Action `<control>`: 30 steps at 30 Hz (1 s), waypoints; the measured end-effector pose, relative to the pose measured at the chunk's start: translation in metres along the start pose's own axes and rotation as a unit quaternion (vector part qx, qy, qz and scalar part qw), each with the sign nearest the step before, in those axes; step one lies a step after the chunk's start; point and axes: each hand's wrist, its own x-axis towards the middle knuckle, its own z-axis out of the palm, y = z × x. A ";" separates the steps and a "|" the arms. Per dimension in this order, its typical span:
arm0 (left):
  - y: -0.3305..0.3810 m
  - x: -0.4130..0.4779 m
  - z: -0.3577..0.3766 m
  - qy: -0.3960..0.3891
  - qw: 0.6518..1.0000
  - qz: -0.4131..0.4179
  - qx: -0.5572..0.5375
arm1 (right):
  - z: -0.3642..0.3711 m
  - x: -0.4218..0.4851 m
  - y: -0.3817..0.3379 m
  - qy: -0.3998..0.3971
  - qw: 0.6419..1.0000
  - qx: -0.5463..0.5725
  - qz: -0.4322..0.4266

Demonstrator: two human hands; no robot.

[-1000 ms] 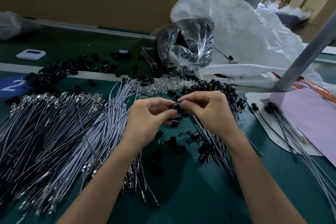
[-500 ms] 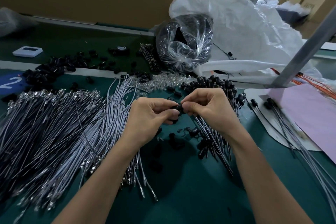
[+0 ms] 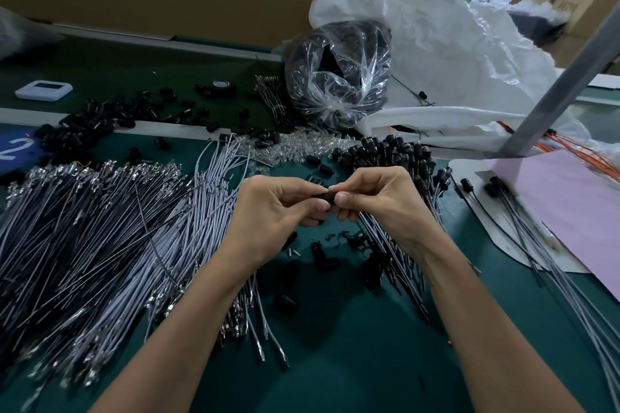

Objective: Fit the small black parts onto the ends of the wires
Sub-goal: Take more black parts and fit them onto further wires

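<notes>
**Black part point(image 3: 323, 195) pinched between both hands**

The black part sat above the middle of the desk point(image 3: 352, 355). It was held between the left hand point(image 3: 271, 211) and the right hand point(image 3: 375, 201), whose fingertips met around it. Each grip was narrow and closed on the part. The left thumb and curled fingers took its left end, and the right thumb and forefinger took its right end. A wire may have run into the part, but the fingers hid that joint.

A broad heap of grey wires point(image 3: 100, 238) with metal tips lay on the desk, left of the hands. A bunch of capped wires point(image 3: 392, 151) lay just behind and under the right hand. Loose parts point(image 3: 322, 255) were scattered on the desk just below the hands. A clear bag point(image 3: 339, 77) and a white sack point(image 3: 453, 43) stood behind, and a pink sheet point(image 3: 570, 211) lay at the right.
</notes>
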 end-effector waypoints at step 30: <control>0.016 0.008 -0.024 0.322 0.928 -0.022 -0.185 | -0.096 -0.031 -0.066 0.172 0.985 0.016 -0.027</control>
